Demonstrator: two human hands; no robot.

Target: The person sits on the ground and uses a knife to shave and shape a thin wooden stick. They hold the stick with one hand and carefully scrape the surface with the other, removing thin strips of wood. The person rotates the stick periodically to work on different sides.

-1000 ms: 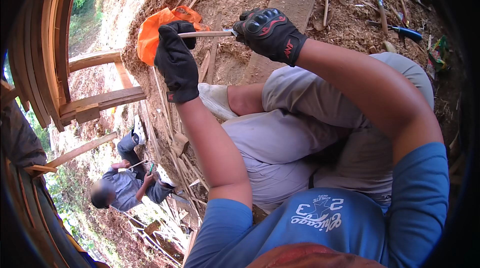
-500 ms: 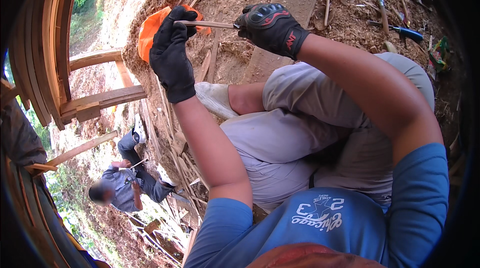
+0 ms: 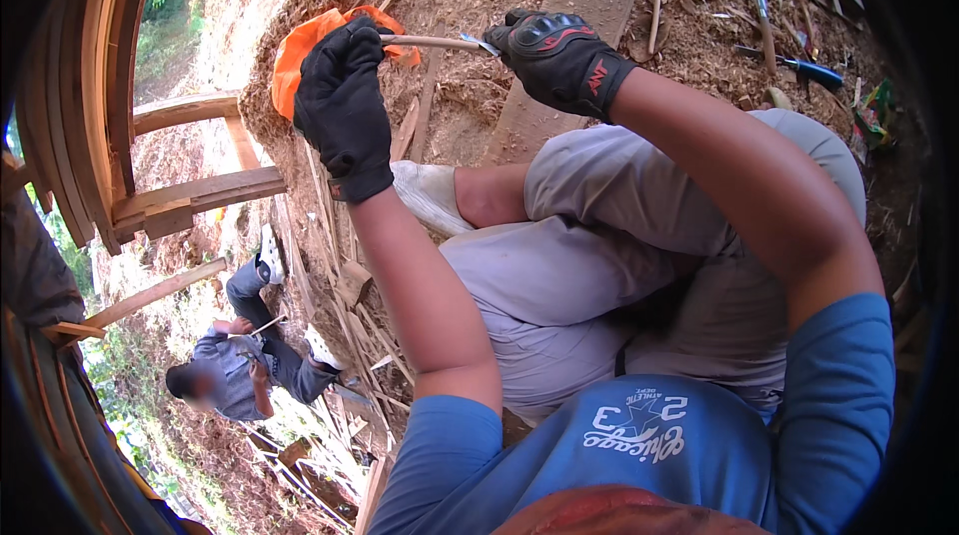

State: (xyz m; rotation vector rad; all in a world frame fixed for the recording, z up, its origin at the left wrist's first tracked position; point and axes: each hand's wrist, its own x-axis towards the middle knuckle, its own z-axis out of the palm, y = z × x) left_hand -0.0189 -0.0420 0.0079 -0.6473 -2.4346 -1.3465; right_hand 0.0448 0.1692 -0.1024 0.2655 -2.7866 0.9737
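Both my hands wear black gloves. My left hand [image 3: 343, 105] is closed around one end of a thin pale wooden stick [image 3: 430, 40], held out in front of me. My right hand [image 3: 557, 57] grips a small knife whose short blade [image 3: 479, 43] rests against the stick's other end. An orange cloth or bag [image 3: 300, 50] lies on the sawdust just behind my left hand. My bent knees in grey trousers are below the hands.
Sawdust and wood shavings cover the ground. A wide plank [image 3: 574, 25] runs up ahead. A blue-handled tool [image 3: 799, 65] lies at the right. Curved wooden frames [image 3: 100, 105] stand at the left. Another person [image 3: 240, 365] sits lower left, working on a stick.
Both hands have shifted slightly up and to the right with the stick; the blade has slid along the stick.
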